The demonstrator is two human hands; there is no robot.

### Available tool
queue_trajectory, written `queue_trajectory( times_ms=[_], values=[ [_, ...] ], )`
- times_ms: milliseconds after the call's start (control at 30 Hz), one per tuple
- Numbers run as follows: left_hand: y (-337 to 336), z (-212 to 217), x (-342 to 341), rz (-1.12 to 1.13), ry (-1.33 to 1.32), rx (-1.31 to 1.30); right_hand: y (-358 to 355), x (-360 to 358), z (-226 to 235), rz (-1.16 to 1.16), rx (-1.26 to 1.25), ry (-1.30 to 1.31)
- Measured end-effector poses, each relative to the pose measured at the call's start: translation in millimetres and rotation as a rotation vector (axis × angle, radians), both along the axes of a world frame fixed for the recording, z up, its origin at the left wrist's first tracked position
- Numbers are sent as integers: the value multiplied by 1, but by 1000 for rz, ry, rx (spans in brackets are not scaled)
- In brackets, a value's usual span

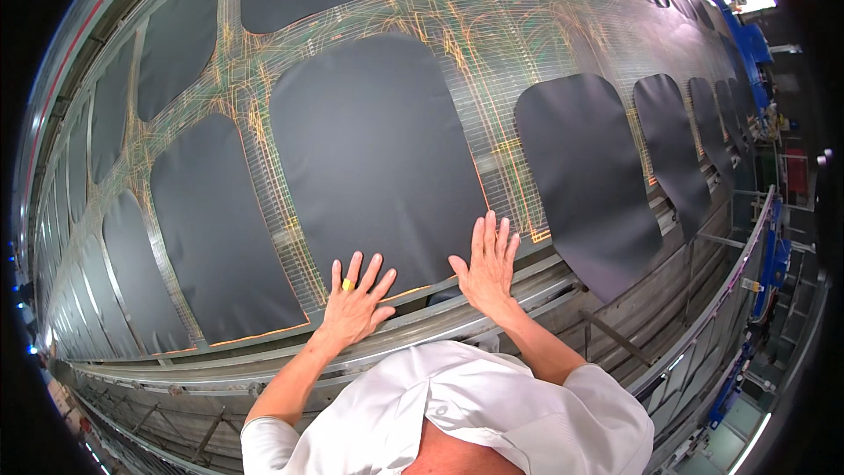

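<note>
A large black sheet with rounded far corners (pixel 374 149) lies flat in front of me on a grey surface marked with many orange and green lines. My left hand (pixel 353 303), with a yellow band round one finger, is spread at the sheet's near left corner. At the near right corner, my right hand (pixel 486 271) has its fingers stretched out flat, tips by the sheet's right edge. Neither hand grips anything. An orange line shows along the near edge between the hands.
To the right, another black sheet (pixel 589 167) hangs down over the table's near edge, with further sheets drooping beyond it. A flat black sheet (pixel 224 237) lies to the left. Metal rails (pixel 554 286) run along the near edge. A curved railing with blue parts (pixel 769 255) stands far right.
</note>
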State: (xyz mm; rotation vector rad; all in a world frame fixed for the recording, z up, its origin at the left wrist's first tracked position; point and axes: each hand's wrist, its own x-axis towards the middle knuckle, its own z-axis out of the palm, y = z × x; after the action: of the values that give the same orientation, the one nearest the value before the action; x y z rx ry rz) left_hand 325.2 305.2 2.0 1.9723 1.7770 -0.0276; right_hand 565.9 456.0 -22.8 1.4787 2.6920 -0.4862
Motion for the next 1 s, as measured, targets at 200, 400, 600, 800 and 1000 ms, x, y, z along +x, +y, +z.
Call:
queue_trajectory(
  times_ms=[200, 400, 600, 800, 1000],
  values=[
    [-42, 14, 5, -12, -112, -130, -17, -40, 29, 151, -158, 125],
    [-57, 8, 4, 210, -165, -56, -32, -125, 6, 466, -143, 435],
    [-66, 13, 9, 294, -147, -52, -31, -119, -15, 495, -87, 421],
    [-80, 26, 31, 913, -330, 342, -25, -35, 16, 277, -52, 294],
    [-75, 33, 41, 1010, -272, 419, -22, -11, 19, 218, -22, 245]
  ],
)
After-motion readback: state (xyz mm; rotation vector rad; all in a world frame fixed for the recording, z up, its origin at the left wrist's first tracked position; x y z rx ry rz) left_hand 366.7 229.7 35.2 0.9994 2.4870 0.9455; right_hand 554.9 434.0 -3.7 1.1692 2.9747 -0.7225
